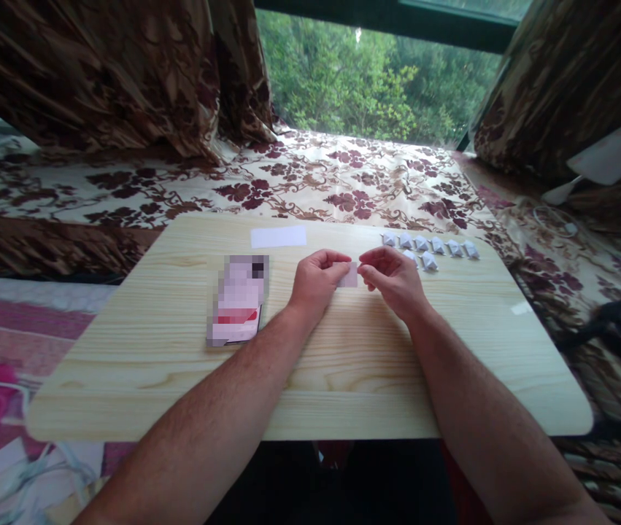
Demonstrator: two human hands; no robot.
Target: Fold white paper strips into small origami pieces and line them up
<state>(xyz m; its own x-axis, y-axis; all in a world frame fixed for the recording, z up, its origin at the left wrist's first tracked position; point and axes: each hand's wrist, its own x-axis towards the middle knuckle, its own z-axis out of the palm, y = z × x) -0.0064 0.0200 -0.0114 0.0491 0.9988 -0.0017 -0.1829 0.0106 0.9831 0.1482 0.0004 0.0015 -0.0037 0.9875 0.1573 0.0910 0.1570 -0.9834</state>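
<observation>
A: Where's the paper piece (350,275)? Clock on the tabletop (337,408), window side is 12.
B: Up from centre towards 12, between the hands.
A: Hands?
B: Left hand (319,281): thumb and fingertips pinched on the paper's left edge. Right hand (392,275): fingers curled, narrow gap, just beside the right edge. Can't tell if it's touching or gripping anything.
A: Handling?
B: Thin, pale; probably very light, bendy, easy to crease or tear. Not likely slippery. Best hold: light fingertip pinch on opposite edges, no squeezing the middle.
A: Around it?
B: From the paper: white paper strip (278,236) flat at 10 o'clock. Smartphone (236,299) between 8 and 9, near the left forearm. Pale star-shaped pieces (437,246) at 2 to 3, look like folded paper: six in the far row, two seen nearer, partly behind the right hand.
A: Brands, labels, writing?
B: None readable. Phone's pixelated, just a red band low down. Strip looks blank, star pieces show no marks.
</observation>
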